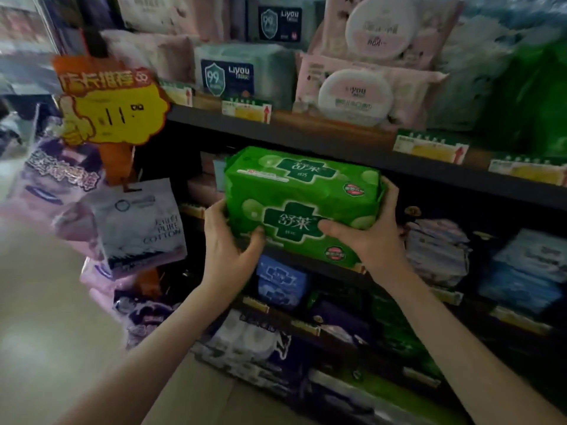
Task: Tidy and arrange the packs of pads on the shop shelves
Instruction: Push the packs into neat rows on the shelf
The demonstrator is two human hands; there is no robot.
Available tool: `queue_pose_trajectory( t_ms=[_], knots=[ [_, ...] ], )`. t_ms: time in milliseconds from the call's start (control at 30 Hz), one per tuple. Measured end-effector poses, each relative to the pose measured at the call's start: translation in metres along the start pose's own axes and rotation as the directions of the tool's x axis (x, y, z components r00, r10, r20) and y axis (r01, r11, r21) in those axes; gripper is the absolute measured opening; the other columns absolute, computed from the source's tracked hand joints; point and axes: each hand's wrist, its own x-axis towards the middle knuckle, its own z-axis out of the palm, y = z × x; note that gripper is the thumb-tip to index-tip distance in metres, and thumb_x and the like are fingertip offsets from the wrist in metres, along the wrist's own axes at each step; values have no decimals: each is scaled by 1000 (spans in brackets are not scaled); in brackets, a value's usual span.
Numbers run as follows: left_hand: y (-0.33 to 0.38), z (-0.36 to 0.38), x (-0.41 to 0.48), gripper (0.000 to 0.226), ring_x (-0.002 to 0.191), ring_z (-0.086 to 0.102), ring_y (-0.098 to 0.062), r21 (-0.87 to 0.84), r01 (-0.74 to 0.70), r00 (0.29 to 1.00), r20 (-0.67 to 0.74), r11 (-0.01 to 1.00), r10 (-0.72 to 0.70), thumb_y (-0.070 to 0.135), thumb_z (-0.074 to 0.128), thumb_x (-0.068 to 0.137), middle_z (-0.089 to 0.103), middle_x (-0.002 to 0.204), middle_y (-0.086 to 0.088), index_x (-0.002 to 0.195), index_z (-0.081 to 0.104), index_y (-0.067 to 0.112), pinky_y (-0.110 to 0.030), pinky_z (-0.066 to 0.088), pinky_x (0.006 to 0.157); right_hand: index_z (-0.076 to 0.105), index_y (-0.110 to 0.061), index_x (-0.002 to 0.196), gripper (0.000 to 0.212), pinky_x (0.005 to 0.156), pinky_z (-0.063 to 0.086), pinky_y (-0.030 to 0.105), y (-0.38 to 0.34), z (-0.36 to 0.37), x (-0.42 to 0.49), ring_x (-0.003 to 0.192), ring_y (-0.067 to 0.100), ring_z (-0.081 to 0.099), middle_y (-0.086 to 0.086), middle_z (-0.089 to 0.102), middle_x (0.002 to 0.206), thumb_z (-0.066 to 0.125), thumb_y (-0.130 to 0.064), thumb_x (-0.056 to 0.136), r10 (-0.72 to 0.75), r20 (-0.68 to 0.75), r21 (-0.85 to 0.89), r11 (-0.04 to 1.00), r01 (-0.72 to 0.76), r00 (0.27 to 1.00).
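a green pack point(302, 197) is sitting in the centre of the frame, held in front of the middle shelf opening, just under the dark shelf board point(322, 134). two cross logos are showing on its front, one above the other, and it is not clear whether this is one bundle or two packs stacked. the left hand point(228, 240) is gripping the pack's left end, with the thumb curling onto the lower front and the fingers going round behind. the right hand point(372, 228) is gripping the right end, with the thumb lying across the front beside the lower logo and the fingers wrapping round the side. whether the pack's bottom is resting on the lower shelf is not clear. above the board, a grey-green pack point(242, 75) and pink packs point(356, 96) are standing in rows, with price tags point(247, 109) clipped along the edge. at the upper left an orange and yellow sign point(113, 115) is sticking out, and below it a white pack point(144, 222) is hanging. a blue pack point(280, 279) is standing on the shelf just below the left hand. more packs, blurred, are filling the lower right.
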Motion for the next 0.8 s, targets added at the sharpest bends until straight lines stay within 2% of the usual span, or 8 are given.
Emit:
queue_pose_trajectory(
  t_ms=[100, 167, 233, 300, 467, 567, 700, 800],
  knots=[
    [-1, 8, -25, 63, 110, 41, -22, 111, 8, 999, 36, 994, -12, 43, 50, 78, 36, 116, -5, 128, 33, 9, -39, 44, 89, 34, -36, 113, 82, 81, 57, 32, 21, -8, -21, 105, 8, 62, -5, 54, 120, 84, -25, 49, 96, -15, 9, 995, -96, 995],
    [-5, 15, -45, 73, 125, 30, -27, 242, -117, 991, 90, 963, 98, 37, 52, 77, 30, 131, -10, 137, 22, 8, -43, 31, 105, 36, -37, 113, 86, 84, 56, 39, 39, -16, -36, 108, 14, 62, -1, 55, 122, 87, -32, 44, 182, -3, 16, 983, -182, 983],
    [-9, 21, -65, 84, 138, 15, -34, 413, -290, 951, 225, 863, 212, 35, 56, 73, 18, 147, -14, 143, 14, 14, -51, 8, 114, 37, -38, 113, 87, 84, 56, 39, 59, -25, -54, 106, 15, 63, 2, 56, 123, 90, -26, 45, 288, 12, 21, 957, -289, 957],
    [-10, 30, -86, 98, 143, 10, -34, 538, -440, 881, 416, 719, 228, 45, 63, 66, 15, 153, -15, 146, 13, 19, -56, -1, 114, 36, -34, 117, 85, 82, 56, 37, 79, -34, -74, 101, 12, 64, 1, 56, 120, 89, -14, 54, 407, 25, 8, 913, -407, 913],
    [-4, 74, -158, 126, 130, 43, -35, 628, -542, 718, 691, 558, -81, 82, 49, 54, 47, 139, -21, 150, 7, 12, -60, 16, 109, 34, -27, 118, 81, 76, 57, 38, 128, -61, -123, 97, 20, 65, 6, 60, 114, 88, -12, 60, 679, 94, 1, 731, -682, 728],
    [1, 112, -187, 144, 114, 57, -37, 673, -486, 717, 672, 557, -186, 71, 76, 37, 58, 124, -22, 148, 10, 8, -55, 25, 103, 33, -21, 121, 84, 74, 58, 41, 156, -92, -139, 94, 25, 66, 10, 61, 111, 88, -13, 59, 762, 135, 42, 634, -772, 633],
    [18, 173, -220, 133, 105, 58, -39, 690, -464, 684, 678, 556, -270, 71, 73, 34, 59, 116, -21, 140, 30, 3, -51, 33, 96, 24, -28, 125, 82, 62, 55, 28, 188, -157, -156, 87, 17, 65, 1, 60, 106, 83, -16, 70, 818, 171, -60, 565, -823, 550],
    [31, 225, -249, 124, 102, 57, -39, 684, -470, 647, 697, 557, -309, 67, 74, 35, 59, 113, -22, 135, 37, 3, -52, 41, 94, 9, -31, 143, 98, 73, 53, 30, 209, -217, -176, 99, 21, 59, 7, 51, 129, 79, -18, 76, 842, 191, -106, 529, -842, 505]
  ],
)
